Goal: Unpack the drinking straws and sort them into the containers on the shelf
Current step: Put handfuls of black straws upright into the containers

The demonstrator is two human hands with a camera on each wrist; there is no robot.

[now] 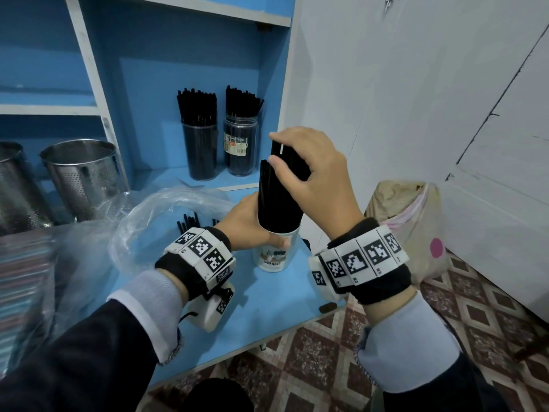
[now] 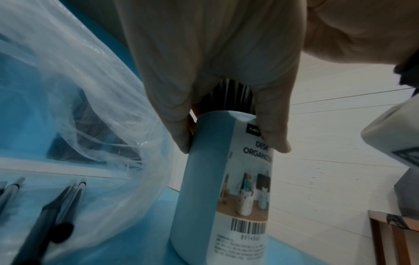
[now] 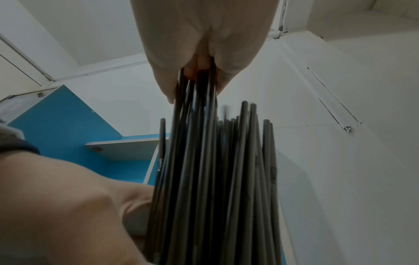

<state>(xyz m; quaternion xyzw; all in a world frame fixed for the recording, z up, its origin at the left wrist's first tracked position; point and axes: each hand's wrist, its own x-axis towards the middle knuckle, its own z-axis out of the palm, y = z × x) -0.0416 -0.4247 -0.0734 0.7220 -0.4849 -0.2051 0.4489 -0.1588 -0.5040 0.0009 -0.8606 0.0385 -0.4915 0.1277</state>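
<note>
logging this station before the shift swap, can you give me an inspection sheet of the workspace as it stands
surface: light blue tabletop, mostly covered at left.
job's things: black drinking straws upright in white cylindrical desk organizer; two clear jars of straws on blue shelf.
clutter: crumpled clear plastic bag; loose straws; two perforated steel canisters.
grippers: left hand grips organizer; right hand grips straw tops.
cables: nothing seen.
surroundings: white wall, patterned tile floor, lined bin.
</note>
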